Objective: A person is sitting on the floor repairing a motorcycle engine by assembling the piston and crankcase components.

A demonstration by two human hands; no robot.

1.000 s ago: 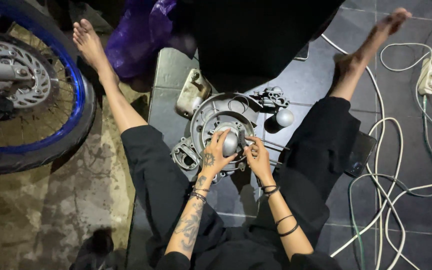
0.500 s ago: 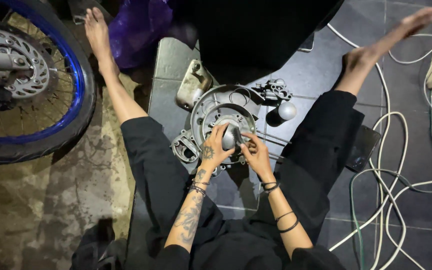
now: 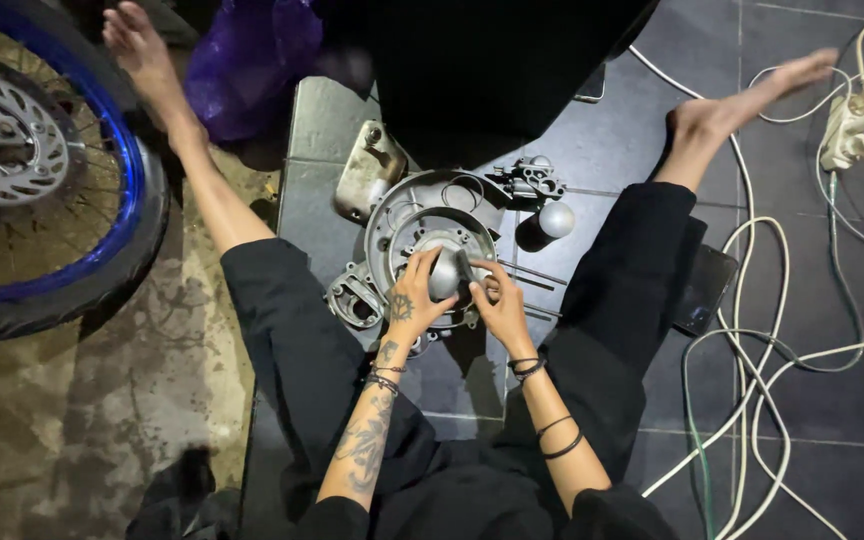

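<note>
Fingers of both hands are closing around a small grey part (image 3: pixel 444 275) at frame centre: the left hand (image 3: pixel 414 300) is cupping it, the right hand (image 3: pixel 497 305) is pinching its edge. It is sitting over a round metal housing (image 3: pixel 392 215) lying on dark floor tiles (image 3: pixel 592 150) between outstretched legs. Just past it, a small casting (image 3: pixel 532 180) and a silver ball (image 3: pixel 556 219) are resting. White cables (image 3: pixel 752 340) are looping at right. At upper left, a blue-rimmed wheel (image 3: pixel 52 200) is standing on stained concrete (image 3: pixel 82 400), with a purple bag (image 3: pixel 252 60) beyond.
</note>
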